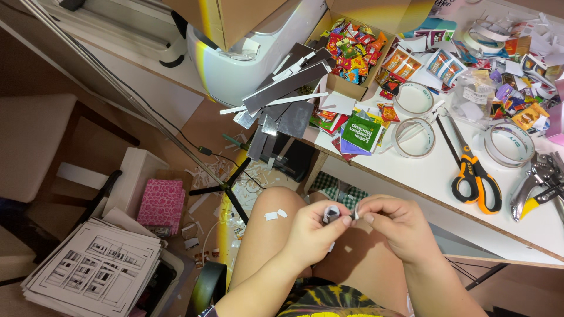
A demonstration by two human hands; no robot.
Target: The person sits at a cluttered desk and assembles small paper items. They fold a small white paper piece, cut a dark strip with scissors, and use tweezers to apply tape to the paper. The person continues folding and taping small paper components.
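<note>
My left hand and my right hand meet over my bare knee, below the table's edge. Between the fingertips of both hands sits a small grey and white folded paper piece. My left hand pinches its lower part. My right thumb and forefinger pinch a white strip at its right side. Two small white paper scraps lie on my thigh, left of my left hand.
The white table carries orange-handled scissors, tape rolls, pliers, a cardboard box of colourful wrappers, and grey card strips overhanging its edge. On the floor: a pink box, printed sheets, a tripod.
</note>
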